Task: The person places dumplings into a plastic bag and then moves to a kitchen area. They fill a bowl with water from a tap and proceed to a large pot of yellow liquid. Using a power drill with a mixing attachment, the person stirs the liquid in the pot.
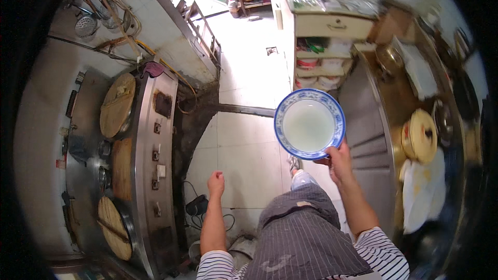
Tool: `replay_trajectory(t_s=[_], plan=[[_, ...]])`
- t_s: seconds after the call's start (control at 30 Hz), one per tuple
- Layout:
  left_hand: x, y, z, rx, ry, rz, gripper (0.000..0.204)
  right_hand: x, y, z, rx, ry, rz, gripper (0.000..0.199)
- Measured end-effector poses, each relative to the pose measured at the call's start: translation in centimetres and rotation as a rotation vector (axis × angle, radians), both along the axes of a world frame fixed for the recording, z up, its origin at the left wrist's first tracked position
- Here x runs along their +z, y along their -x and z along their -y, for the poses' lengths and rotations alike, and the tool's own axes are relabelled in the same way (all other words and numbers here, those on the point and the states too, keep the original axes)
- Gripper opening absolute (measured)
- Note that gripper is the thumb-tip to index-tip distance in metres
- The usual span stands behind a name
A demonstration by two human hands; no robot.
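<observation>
1. Left hand curled into a loose fist, holding nothing, hanging beside the striped apron.
2. Right hand raised, fingers pinching the near rim of a round blue-and-white bowl, held level over pale floor tiles.
3. Open aisle between steel stove and steel table.
4. Round wooden lids on the stove.
</observation>
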State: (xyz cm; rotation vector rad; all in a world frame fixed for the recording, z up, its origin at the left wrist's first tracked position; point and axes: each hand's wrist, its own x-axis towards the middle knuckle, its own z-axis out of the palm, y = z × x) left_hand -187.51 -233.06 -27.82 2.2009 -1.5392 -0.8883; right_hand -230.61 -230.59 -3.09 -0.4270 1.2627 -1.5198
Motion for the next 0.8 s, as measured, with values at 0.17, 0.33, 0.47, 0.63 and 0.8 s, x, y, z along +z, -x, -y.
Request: replay_trajectory(t_s=[0.17, 0.33, 0.47, 0.63, 0.8], plan=[[-9.9, -5.7, -2.2, 0.127, -0.519, -0.019, 0.028, 1.2, -0.8, 20.9, 0.1, -0.057, 0.074, 0.051], [-10.8, 3.4, 2.0, -0.081, -1.039, -0.09, 0.029, -0.8, -0.7, 42.5, 0.063, -0.059, 0.052, 0.045], [-10.4, 3.5, 16.8, -0.028, -1.038, -0.174, 0.027, -1.2, -1.5, 58.8, 0.166, -0.156, 0.032, 0.051], [-10.8, -0.3, 51.5, -0.223, -0.75, 0.135, 0.026, -0.1, -3.3, 78.3, 0.134, -0.097, 0.055, 0.051], [0.8, -0.9, 92.8, 0.142, -0.096, -0.349, 0.023, 0.2, -4.2, 99.3, 0.126, -0.034, 0.025, 0.051]])
